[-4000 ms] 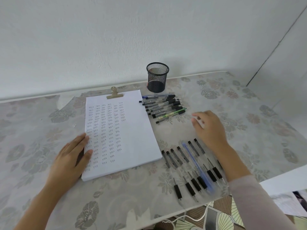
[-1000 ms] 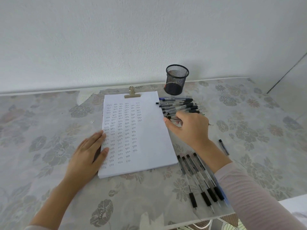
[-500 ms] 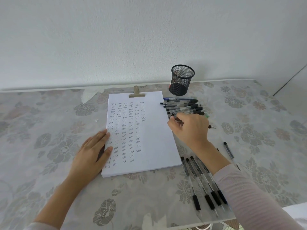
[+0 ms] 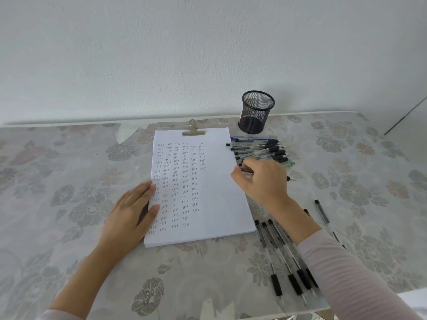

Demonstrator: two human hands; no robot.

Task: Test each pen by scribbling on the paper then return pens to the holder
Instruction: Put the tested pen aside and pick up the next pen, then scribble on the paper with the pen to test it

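The right hand (image 4: pixel 261 181) pinches a pen (image 4: pixel 245 170) with curled fingers at the right edge of the paper (image 4: pixel 215 192).
The left hand (image 4: pixel 134 211) lies flat, fingers straight, on the paper's left edge. The mesh holder (image 4: pixel 256 112) stands far on the desk (image 4: pixel 69 227), a heap of pens (image 4: pixel 258 148) just in front of it. A row of pens (image 4: pixel 284 257) lies near right.
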